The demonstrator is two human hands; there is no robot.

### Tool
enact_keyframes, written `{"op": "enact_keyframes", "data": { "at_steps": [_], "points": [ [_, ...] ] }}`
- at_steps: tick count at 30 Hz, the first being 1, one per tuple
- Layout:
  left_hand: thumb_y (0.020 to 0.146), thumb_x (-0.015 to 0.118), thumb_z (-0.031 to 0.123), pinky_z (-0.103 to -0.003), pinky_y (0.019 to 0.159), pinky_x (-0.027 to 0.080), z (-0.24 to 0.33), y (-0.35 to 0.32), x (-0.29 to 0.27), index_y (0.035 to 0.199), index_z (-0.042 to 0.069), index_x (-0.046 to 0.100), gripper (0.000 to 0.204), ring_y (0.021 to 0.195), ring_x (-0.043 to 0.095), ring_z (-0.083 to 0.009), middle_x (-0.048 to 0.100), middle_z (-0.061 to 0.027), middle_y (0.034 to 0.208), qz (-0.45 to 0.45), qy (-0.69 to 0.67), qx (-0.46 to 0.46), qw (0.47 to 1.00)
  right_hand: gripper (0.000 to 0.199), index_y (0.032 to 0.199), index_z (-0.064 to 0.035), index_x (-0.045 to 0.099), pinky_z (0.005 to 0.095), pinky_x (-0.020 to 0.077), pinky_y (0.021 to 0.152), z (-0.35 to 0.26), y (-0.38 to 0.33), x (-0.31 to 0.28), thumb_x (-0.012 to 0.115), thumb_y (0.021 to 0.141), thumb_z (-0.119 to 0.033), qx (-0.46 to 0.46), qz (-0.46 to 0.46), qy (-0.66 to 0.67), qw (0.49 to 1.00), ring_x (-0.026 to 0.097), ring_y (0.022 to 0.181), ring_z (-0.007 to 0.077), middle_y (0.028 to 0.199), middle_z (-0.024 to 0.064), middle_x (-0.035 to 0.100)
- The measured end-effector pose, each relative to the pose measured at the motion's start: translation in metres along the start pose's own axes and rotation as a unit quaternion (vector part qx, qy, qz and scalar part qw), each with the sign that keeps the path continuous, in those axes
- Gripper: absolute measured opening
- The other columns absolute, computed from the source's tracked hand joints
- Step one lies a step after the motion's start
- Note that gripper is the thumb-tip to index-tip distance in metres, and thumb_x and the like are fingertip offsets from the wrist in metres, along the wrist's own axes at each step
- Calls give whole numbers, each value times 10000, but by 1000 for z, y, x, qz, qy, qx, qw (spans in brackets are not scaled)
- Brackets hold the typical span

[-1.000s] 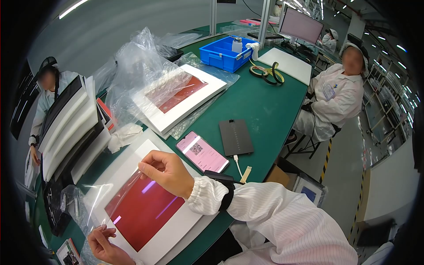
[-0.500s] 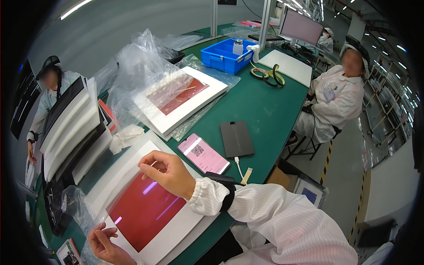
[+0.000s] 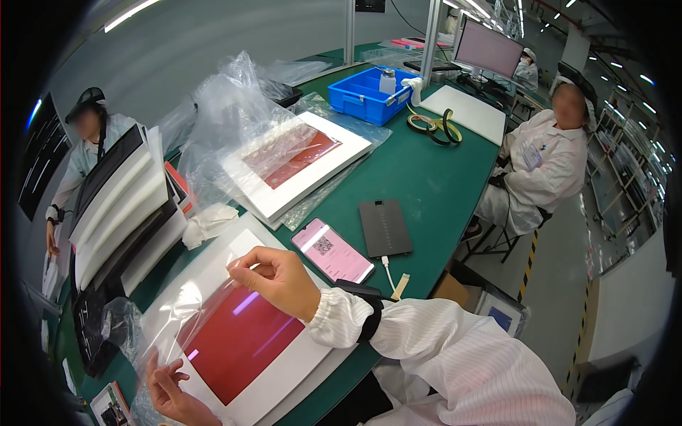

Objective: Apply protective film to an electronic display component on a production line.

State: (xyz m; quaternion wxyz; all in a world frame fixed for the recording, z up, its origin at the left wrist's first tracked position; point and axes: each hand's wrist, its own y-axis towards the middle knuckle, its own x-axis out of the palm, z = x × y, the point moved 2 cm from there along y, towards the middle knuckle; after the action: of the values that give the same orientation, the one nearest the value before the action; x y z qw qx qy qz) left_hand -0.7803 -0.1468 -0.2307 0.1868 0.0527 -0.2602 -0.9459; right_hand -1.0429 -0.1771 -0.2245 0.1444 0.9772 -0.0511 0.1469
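Note:
In front of me lies a white board (image 3: pixel 298 355) with a glossy dark-red panel (image 3: pixel 245 348) in its middle. My right hand (image 3: pixel 280 280) is over the board's far side, thumb and finger pinched on the edge of a clear plastic film (image 3: pixel 188 302). The film is raised at a slant and shows bright reflections. At the board's near left corner is my left hand (image 3: pixel 174 390), fingers apart, fingertips at the film's lower end; whether they touch it is hard to tell.
Beyond the board are a phone (image 3: pixel 332 250), a grey box with a cable (image 3: pixel 384 227), a second red-panelled board (image 3: pixel 334 175) under crumpled plastic, tape rolls (image 3: pixel 435 128) and a blue bin (image 3: pixel 362 106). Stacked panels (image 3: pixel 117 206) stand left. One person (image 3: pixel 536 156) sits right; another (image 3: pixel 92 142) stands left.
The film has tilted and now catches bright reflections on its left part. My left hand's fingers have spread and its index finger has risen; the right hand keeps its pinch. The view has shifted slightly.

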Motion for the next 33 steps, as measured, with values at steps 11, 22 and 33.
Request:
{"op": "enact_keyframes", "data": {
  "at_steps": [11,22,33],
  "points": [
    [905,527,187,-206,582,405,13,-5,6,1004,16,575,204,696,586,-112,627,-100,968,-4,51,-12,999,248,996,-2,514,195,471,649,-11,-2,1,646,794,-56,-31,9,11,999,611,726,95,818,59,615],
    [907,531,223,-221,587,415,4,0,1,1050,24,549,245,693,581,-111,622,-76,929,24,51,-28,998,180,908,-13,529,194,454,610,-1,2,1,634,828,-136,-31,1,20,999,598,703,95,832,61,576],
    [911,522,220,-207,586,414,13,-5,7,1009,24,563,223,706,586,-110,618,-88,993,30,76,-11,997,215,855,-13,475,189,450,623,-3,0,1,666,800,-97,-29,-1,25,999,598,719,89,824,69,588]
  ]
}}
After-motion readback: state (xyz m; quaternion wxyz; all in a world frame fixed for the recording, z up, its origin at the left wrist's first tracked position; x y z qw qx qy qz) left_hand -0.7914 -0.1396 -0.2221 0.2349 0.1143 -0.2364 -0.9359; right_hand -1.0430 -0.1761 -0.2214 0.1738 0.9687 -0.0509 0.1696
